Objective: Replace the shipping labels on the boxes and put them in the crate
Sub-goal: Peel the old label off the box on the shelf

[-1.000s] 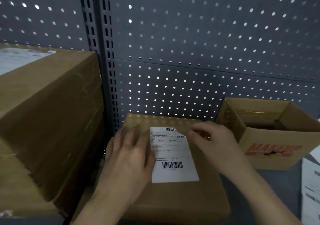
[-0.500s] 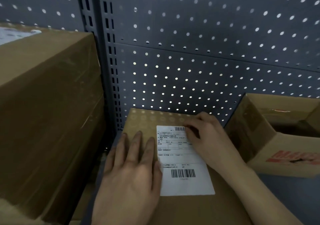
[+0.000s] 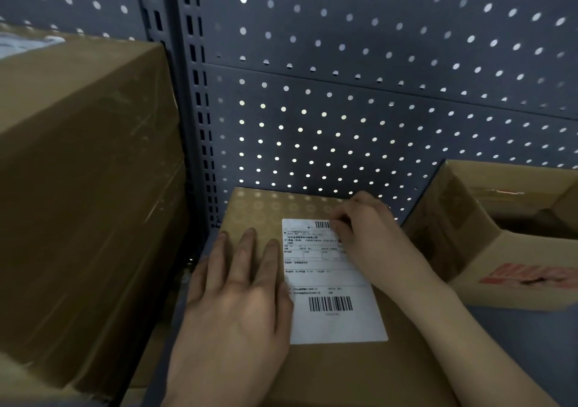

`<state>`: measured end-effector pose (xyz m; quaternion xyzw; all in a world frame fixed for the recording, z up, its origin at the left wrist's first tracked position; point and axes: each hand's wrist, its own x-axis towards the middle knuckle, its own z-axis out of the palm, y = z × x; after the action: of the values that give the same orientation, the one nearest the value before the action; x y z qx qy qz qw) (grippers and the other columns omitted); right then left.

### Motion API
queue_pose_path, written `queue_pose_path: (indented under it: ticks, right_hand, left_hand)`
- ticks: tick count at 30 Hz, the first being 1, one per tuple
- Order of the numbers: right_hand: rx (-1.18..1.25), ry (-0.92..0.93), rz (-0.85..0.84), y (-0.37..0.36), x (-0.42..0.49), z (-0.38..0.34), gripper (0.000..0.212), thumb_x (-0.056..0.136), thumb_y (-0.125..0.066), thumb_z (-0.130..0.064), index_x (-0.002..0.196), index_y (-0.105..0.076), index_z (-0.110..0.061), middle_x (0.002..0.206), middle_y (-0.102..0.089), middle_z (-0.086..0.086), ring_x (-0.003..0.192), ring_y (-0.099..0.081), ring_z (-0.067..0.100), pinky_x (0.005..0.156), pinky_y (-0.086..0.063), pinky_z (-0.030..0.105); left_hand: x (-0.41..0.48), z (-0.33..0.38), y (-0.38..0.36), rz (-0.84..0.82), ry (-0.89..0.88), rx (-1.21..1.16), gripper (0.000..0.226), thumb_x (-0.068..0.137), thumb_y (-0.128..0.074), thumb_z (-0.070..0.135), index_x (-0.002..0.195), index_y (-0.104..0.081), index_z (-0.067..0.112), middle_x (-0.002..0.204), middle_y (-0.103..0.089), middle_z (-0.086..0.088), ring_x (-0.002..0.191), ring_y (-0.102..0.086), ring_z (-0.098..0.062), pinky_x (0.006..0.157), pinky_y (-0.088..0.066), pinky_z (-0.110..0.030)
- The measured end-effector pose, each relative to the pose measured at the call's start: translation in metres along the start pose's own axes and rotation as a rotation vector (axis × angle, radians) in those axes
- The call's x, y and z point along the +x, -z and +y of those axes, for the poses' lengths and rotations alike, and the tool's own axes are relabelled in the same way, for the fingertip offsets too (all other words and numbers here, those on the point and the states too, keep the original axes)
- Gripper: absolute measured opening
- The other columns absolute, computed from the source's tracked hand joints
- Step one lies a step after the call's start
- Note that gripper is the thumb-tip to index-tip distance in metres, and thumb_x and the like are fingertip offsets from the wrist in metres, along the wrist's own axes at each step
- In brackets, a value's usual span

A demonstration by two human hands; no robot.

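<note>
Pressing on what, that left hand (image 3: 237, 300)? one onlooker asks.

On the top of the small cardboard box (image 3: 256, 209), the other answers. The palm is down, the fingers are straight and close together, and the thumb side touches the left edge of the shipping label (image 3: 331, 284).

And the label itself?

White, with a small barcode near its top and a larger one lower down, it lies flat on the right half of the box's top face.

What of the right hand (image 3: 372, 244)?

It sits over the far right part of the box, at the label's upper right corner. Its fingers are curled, tips down on the paper beside the small barcode. Whether they pinch the corner or only press it, the second speaker cannot tell — the knuckles hide it.

What stands around the box?

Just left of the box is a much larger sealed carton (image 3: 84, 172), taller than the box. To the right of the box, close by, is an open carton (image 3: 488, 266) with red print on its near wall — too blurred to read. Behind the box rises a grey pegboard panel (image 3: 344, 125) with light showing through its holes. Behind the box's far left corner stands a slotted upright (image 3: 200, 125). Whether the box's far edge touches the panel cannot be told.
</note>
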<state>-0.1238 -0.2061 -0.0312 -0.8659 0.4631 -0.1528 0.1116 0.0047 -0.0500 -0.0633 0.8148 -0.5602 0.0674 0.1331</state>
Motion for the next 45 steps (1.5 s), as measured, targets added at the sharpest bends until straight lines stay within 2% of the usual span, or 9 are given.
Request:
queue_pose_path:
  ticks: [6, 9, 14, 29, 31, 34, 36, 40, 45]
  right_hand:
    - [0.026, -0.011, 0.035, -0.002, -0.002, -0.001, 0.016, 0.097, -0.056, -0.021, 0.103, -0.068, -0.011, 0.105, -0.055, 0.006, 0.100, -0.054, 0.024, 0.091, -0.043, 0.037]
    - [0.033, -0.008, 0.073, -0.003, -0.008, -0.001, 0.021, 0.098, -0.055, -0.023, 0.111, -0.068, -0.011, 0.108, -0.054, 0.004, 0.103, -0.052, 0.021, 0.089, -0.043, 0.030]
    - [-0.103, 0.074, 0.123, -0.004, -0.010, -0.004, 0.019, 0.097, -0.056, -0.017, 0.101, -0.071, -0.008, 0.098, -0.058, 0.007, 0.090, -0.057, 0.028, 0.083, -0.048, 0.043]
    - [-0.058, -0.019, 0.059, -0.002, -0.003, -0.010, 0.013, 0.095, -0.058, -0.015, 0.092, -0.068, -0.008, 0.100, -0.056, 0.010, 0.092, -0.058, 0.029, 0.082, -0.048, 0.042]
    - [-0.007, -0.032, 0.095, -0.005, -0.008, -0.008, 0.011, 0.095, -0.058, -0.016, 0.094, -0.067, -0.010, 0.100, -0.055, 0.006, 0.093, -0.056, 0.024, 0.082, -0.047, 0.037]
    - [-0.021, -0.089, 0.148, -0.009, -0.016, 0.001, 0.021, 0.096, -0.056, -0.030, 0.109, -0.067, -0.017, 0.110, -0.053, 0.001, 0.109, -0.048, 0.023, 0.093, -0.038, 0.035]
    - [-0.049, -0.152, 0.138, -0.007, -0.020, 0.006, 0.031, 0.096, -0.054, -0.041, 0.121, -0.063, -0.025, 0.122, -0.050, -0.002, 0.119, -0.041, 0.023, 0.101, -0.029, 0.040]
    - [-0.026, -0.102, 0.150, -0.006, -0.027, 0.006, 0.032, 0.097, -0.052, -0.039, 0.126, -0.063, -0.030, 0.131, -0.050, -0.003, 0.127, -0.037, 0.019, 0.104, -0.023, 0.039]
    - [0.014, -0.046, 0.214, -0.003, -0.036, 0.005, 0.028, 0.096, -0.056, -0.033, 0.121, -0.068, -0.029, 0.130, -0.053, -0.006, 0.126, -0.034, 0.014, 0.097, -0.015, 0.028]
  left_hand:
    - [-0.001, -0.001, 0.000, -0.007, -0.009, -0.002, 0.057, 0.091, -0.035, 0.047, 0.132, -0.064, 0.021, 0.138, -0.060, -0.009, 0.129, -0.053, -0.039, 0.096, -0.048, -0.055]
    - [-0.002, -0.001, 0.002, -0.015, -0.014, -0.005, 0.057, 0.091, -0.035, 0.048, 0.133, -0.063, 0.021, 0.139, -0.059, -0.009, 0.131, -0.051, -0.039, 0.097, -0.047, -0.055]
    - [-0.003, -0.001, 0.003, -0.055, -0.006, -0.030, 0.057, 0.092, -0.033, 0.049, 0.134, -0.061, 0.022, 0.140, -0.058, -0.009, 0.133, -0.049, -0.039, 0.099, -0.047, -0.056]
    - [-0.001, -0.003, 0.013, -0.171, 0.001, -0.082, 0.057, 0.093, -0.031, 0.048, 0.136, -0.058, 0.023, 0.143, -0.056, -0.009, 0.136, -0.046, -0.038, 0.102, -0.045, -0.055]
    - [-0.001, -0.003, 0.018, -0.209, 0.014, -0.149, 0.060, 0.093, -0.025, 0.053, 0.145, -0.046, 0.031, 0.156, -0.040, -0.002, 0.146, -0.031, -0.031, 0.110, -0.036, -0.049]
    - [-0.001, -0.007, 0.023, -0.264, 0.161, -0.286, 0.066, 0.094, -0.023, 0.065, 0.154, -0.010, 0.042, 0.166, 0.001, 0.008, 0.152, 0.000, -0.022, 0.117, -0.027, -0.043]
    - [0.001, -0.009, 0.029, -0.322, 0.291, -0.331, 0.078, 0.091, -0.032, 0.070, 0.154, 0.004, 0.042, 0.165, 0.005, 0.005, 0.151, -0.011, -0.028, 0.112, -0.033, -0.046]
    - [-0.002, -0.009, 0.031, -0.313, 0.308, -0.279, 0.085, 0.087, -0.028, 0.075, 0.154, 0.006, 0.035, 0.162, -0.016, 0.000, 0.133, -0.045, -0.032, 0.097, -0.044, -0.041]
    - [-0.011, -0.007, 0.032, -0.227, 0.252, -0.226, 0.084, 0.086, -0.021, 0.076, 0.152, 0.010, 0.035, 0.159, -0.018, 0.002, 0.131, -0.047, -0.027, 0.093, -0.047, -0.039]
